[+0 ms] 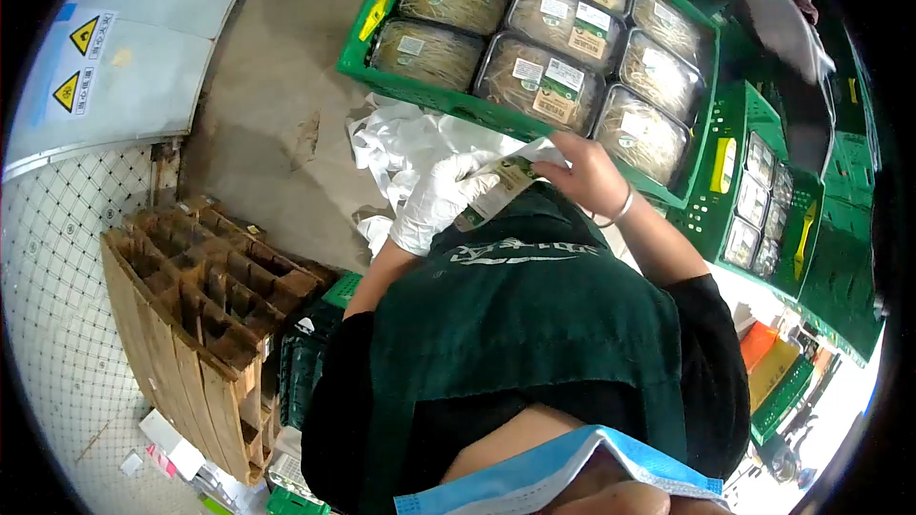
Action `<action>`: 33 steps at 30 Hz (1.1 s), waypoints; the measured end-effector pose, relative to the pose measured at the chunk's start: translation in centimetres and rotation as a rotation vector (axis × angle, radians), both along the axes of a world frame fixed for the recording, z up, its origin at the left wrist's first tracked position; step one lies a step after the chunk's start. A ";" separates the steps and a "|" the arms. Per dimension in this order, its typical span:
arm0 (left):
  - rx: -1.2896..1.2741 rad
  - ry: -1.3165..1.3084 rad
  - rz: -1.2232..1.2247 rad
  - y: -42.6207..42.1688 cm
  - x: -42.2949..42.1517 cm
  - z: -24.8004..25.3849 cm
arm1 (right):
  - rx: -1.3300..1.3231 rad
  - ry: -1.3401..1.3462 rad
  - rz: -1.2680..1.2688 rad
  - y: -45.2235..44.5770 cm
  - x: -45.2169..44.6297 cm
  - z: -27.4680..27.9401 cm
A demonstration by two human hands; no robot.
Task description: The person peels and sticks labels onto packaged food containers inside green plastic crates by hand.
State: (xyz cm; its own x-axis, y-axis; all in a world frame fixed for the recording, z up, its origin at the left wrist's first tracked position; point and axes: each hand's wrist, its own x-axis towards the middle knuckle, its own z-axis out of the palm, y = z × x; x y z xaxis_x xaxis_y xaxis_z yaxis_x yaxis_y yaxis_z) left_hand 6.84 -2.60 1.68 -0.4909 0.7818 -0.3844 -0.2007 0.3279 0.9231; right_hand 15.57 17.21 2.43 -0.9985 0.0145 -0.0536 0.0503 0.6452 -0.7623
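Note:
My left hand (pixel 441 200), in a white glove, has its fingers closed on a strip of green and white labels (pixel 498 193) in front of the apron. On the strip's other end, my bare right hand (pixel 584 176) pinches the paper. Just beyond both hands is a green crate (pixel 429 95) holding several clear-lidded trays of pale sprouts (pixel 539 81). Some of those lids bear white labels and green-and-tan labels. Crumpled white backing paper (pixel 391 138) lies behind and beside my gloved hand.
Another green crate (pixel 701 200) with packed trays stands at the right. Another person's sleeved arm (pixel 787 29) reaches in at the upper right. Wooden pallets (pixel 191 315) stand at the lower left, near a wall panel with yellow warning signs (pixel 84 36).

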 end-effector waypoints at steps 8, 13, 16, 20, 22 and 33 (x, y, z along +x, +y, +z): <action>-0.029 0.290 0.154 3.4 3.2 -0.8 | -0.129 0.120 -0.265 0.4 3.0 -1.4; 0.318 0.041 0.144 6.0 4.4 -2.2 | -0.204 0.062 -0.409 12.3 4.6 1.6; 0.418 0.178 0.435 10.4 5.2 -1.0 | -0.406 -0.191 -0.127 10.9 6.0 1.4; 0.344 0.221 0.250 14.6 6.4 -0.4 | -0.266 -0.161 -0.122 8.0 6.7 -1.1; 0.321 0.304 0.106 15.2 6.7 -0.9 | -0.309 -0.070 -0.152 9.7 7.7 -2.0; 0.081 0.334 -0.118 12.3 5.7 0.4 | 0.095 0.252 -0.581 23.3 8.2 1.4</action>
State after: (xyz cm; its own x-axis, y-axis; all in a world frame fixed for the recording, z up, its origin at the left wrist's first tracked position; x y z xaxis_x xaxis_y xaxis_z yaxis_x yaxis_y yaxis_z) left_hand 12.53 9.68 2.10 -0.4838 0.8618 -0.1525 0.1509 0.2538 0.9554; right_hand 23.77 40.50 3.85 -0.8079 0.5507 0.2099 0.2390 0.6318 -0.7374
